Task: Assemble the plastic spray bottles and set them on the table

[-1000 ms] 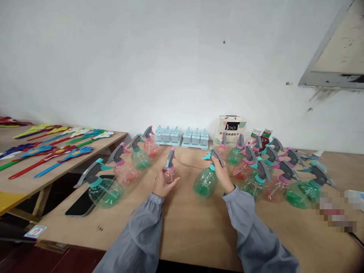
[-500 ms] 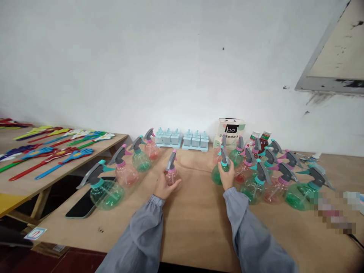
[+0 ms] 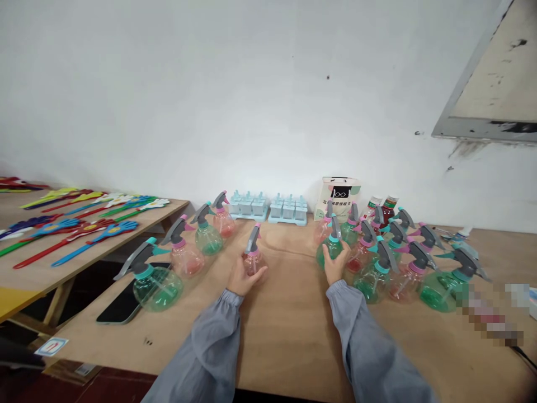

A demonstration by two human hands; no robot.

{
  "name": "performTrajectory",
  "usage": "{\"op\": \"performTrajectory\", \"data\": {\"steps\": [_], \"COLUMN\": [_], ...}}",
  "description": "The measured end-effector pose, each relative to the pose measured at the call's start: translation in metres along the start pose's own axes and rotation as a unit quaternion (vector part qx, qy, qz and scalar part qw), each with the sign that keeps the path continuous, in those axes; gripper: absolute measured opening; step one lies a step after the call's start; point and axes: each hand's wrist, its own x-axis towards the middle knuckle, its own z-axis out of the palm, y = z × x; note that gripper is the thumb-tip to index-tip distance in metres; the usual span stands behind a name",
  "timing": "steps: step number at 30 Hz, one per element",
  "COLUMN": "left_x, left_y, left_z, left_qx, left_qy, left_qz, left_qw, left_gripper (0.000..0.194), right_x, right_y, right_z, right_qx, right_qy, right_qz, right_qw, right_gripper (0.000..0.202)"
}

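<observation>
My left hand is wrapped round the body of a pink spray bottle, which stands upright with its grey nozzle up. Farther right, my right hand grips the body of a green spray bottle at the left edge of a group of green and pink bottles. Beside that group's front stand a green bottle and a pink bottle. To the left of my left hand, several more bottles form a slanting row, with a large green one nearest.
Pale blue popsicle moulds and a printed bag stand by the wall. A phone lies at the left of the table. Colourful hand-shaped clappers cover another table. A blurred patch is at the right.
My right hand has shifted from the green bottle's neck down to its body, with thumb and fingers spread round it. The view has moved slightly.
</observation>
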Motion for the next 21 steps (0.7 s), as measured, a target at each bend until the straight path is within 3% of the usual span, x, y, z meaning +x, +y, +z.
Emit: {"op": "performTrajectory", "data": {"steps": [4, 6, 8, 12, 15, 17, 19, 21], "left_x": [-0.004, -0.009, -0.014, -0.023, -0.025, -0.024, -0.021, -0.017], "left_y": [-0.002, -0.002, 0.002, 0.016, 0.029, 0.036, 0.041, 0.045], "left_z": [0.002, 0.007, 0.015, 0.026, 0.027, 0.025, 0.020, 0.007], "left_qx": [-0.017, -0.023, -0.017, 0.014, 0.022, 0.019, 0.028, 0.051], "left_qy": [-0.016, -0.023, -0.029, -0.087, -0.178, -0.224, -0.227, -0.154], "left_qz": [-0.001, 0.007, 0.019, 0.074, 0.132, 0.155, 0.156, 0.149], "left_qw": [1.000, 0.999, 0.999, 0.993, 0.975, 0.962, 0.961, 0.975], "left_gripper": [0.063, 0.055, 0.052, 0.058, 0.071, 0.080, 0.082, 0.070], "right_x": [-0.006, -0.014, -0.025, -0.041, -0.044, -0.042, -0.038, -0.033], "right_y": [-0.019, -0.038, -0.063, -0.109, -0.129, -0.135, -0.138, -0.139], "right_z": [-0.015, -0.022, -0.022, -0.006, 0.010, 0.017, 0.021, 0.020], "right_qx": [0.043, 0.084, 0.125, 0.200, 0.224, 0.246, 0.270, 0.290], "right_qy": [0.035, -0.013, -0.102, -0.286, -0.336, -0.346, -0.358, -0.360], "right_qz": [-0.064, -0.097, -0.100, -0.044, 0.038, 0.081, 0.113, 0.137], "right_qw": [0.996, 0.992, 0.982, 0.936, 0.914, 0.902, 0.887, 0.876], "right_gripper": [0.056, 0.050, 0.046, 0.066, 0.084, 0.083, 0.077, 0.071]}}
